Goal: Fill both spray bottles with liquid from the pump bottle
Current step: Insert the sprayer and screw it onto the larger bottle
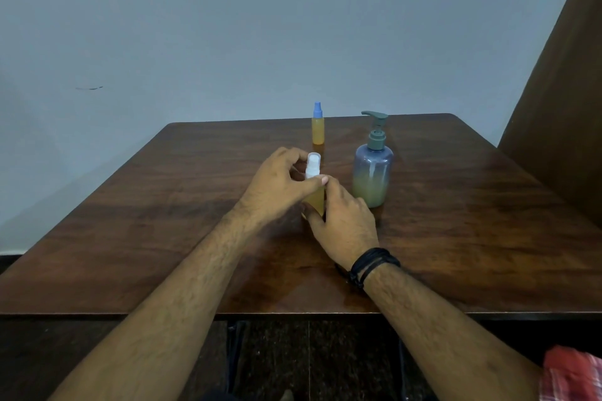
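A small spray bottle (317,200) with yellow liquid and a white spray top stands at the middle of the wooden table (163,205). My left hand (277,185) grips its white top from the left. My right hand (345,218) wraps around its body from the right. A second small spray bottle (318,128) with yellow liquid and a blue cap stands upright farther back, untouched. The pump bottle (373,172), bluish with a grey-green pump head and pale liquid in its lower part, stands just right of my hands.
A pale blue-grey wall rises behind the table. A brown panel (560,107) stands at the right edge. A black band sits on my right wrist. The table's near edge runs across below my forearms.
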